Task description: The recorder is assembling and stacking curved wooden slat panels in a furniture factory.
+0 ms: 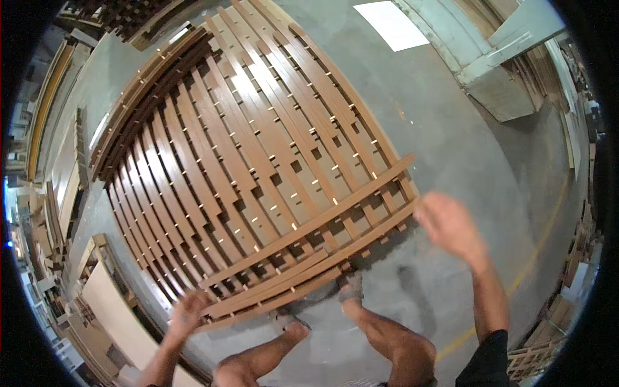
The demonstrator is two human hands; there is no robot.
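A long brown wooden slat [361,242] runs across the near side of a wide layer of similar slats. My right hand [445,222] closes its fingers at the right end of this slat. At the opposite end, my left hand [189,311] is curled around the slat's tip, its fingertips partly hidden. Just beyond it, another crosswise slat [309,222] lies over the layer. Small pale wooden pegs [294,226] stick out along the slats. The layer's lengthwise slats [225,148] sit side by side with narrow gaps.
Dark slats are stacked crosswise [151,90] along the layer's far left side. A white sheet [391,24] lies on the grey floor beyond. At the far right stands a pale cabinet-like piece [496,84]. Wooden boards [116,300] rest at the near left. My feet are close to the near edge.
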